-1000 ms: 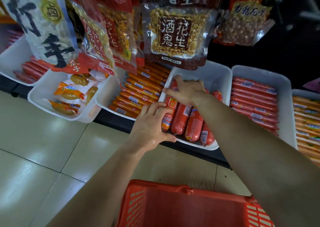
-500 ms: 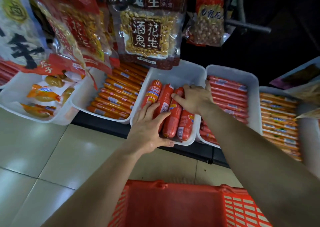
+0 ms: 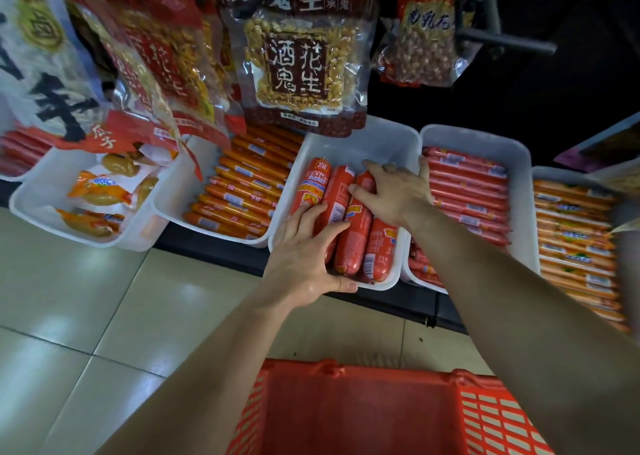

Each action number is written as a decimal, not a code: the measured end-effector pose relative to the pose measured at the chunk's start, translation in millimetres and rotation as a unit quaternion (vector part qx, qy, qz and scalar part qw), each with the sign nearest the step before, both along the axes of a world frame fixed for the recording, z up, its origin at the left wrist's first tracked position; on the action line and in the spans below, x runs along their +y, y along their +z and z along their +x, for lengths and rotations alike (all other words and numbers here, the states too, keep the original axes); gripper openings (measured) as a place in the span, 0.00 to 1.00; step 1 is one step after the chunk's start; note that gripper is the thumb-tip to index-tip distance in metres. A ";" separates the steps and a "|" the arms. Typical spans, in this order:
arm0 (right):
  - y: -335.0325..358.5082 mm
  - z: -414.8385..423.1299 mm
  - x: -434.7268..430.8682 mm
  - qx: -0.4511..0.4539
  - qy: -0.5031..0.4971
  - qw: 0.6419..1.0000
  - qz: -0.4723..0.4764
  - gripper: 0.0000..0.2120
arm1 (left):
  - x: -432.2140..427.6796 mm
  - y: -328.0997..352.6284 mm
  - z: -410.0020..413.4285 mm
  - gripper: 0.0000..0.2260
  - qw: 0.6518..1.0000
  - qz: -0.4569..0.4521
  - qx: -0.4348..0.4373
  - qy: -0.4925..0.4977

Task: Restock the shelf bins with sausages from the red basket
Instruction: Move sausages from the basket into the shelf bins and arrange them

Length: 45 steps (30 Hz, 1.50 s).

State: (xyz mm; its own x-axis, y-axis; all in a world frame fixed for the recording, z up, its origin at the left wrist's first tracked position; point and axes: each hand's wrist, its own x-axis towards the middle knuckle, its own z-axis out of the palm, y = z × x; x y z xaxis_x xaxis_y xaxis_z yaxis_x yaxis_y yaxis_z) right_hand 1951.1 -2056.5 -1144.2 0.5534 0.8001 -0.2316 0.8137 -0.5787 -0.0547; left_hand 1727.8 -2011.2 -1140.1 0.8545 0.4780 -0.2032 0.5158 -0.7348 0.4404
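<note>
Both arms reach forward over the red basket into the middle white bin. Left hand lies flat, fingers spread on the near ends of the thick red sausages, thumb hooked over the bin's front rim. Right hand rests palm-down, fingers loosely splayed across their far ends, neither hand gripping.

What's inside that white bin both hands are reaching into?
The white bin holds four thick red sausages lying side by side, with bare floor at the back. The left hand and right hand cover parts of them, so anything underneath is hidden.
</note>
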 end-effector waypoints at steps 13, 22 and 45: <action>1.5 -1.3 23.8 0.035 -0.011 0.999 -0.007 0.30 | 1.9 -6.1 -1.4 0.47 1.000 0.005 -0.016 -0.006; 10.5 -7.2 27.5 0.078 -0.009 0.997 0.019 0.30 | 2.2 -9.0 -1.7 0.47 1.000 0.012 -0.024 -0.004; -3.1 -71.3 -99.9 0.084 -0.045 0.995 0.042 0.37 | -27.1 7.5 -9.7 0.61 0.986 0.052 0.029 0.156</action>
State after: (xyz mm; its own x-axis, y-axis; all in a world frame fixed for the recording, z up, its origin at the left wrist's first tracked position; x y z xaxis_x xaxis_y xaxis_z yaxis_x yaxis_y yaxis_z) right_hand 1879.8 -2156.4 -1147.3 0.5829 0.7695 -0.2610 0.7339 -0.6365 -0.2371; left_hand 1718.1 -2038.3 -1132.6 0.6505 0.7371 -0.1831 0.7463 -0.5755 0.3344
